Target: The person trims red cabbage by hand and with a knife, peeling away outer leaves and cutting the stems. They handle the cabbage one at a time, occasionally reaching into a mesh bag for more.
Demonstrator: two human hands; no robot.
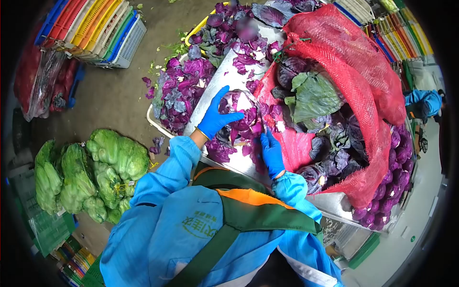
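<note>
Purple cabbage (246,123) sits on the metal surface (202,104), between the two hands, in front of the torso. Left hand (213,118), blue glove: thumb and fingers spread wide, on the cabbage's left side, thumb laid across its face. Right hand (273,155), also gloved: at the lower right of the cabbage, fingers pointing up toward it. So from the left hand the cabbage lies right; from the right hand, up and left. Left is the nearer one. Roughly round head – no clear long axis; pale patch near the top.

Hard to make out: right fingertips are lost among dark leaf scraps, so I can't tell if they pinch a leaf, touch the head or hold anything. Cabbage underside is hidden. Red mesh bag (344,43) stands right of both hands, mouth open with more heads (313,178) showing – those deeper inside are covered.
</note>
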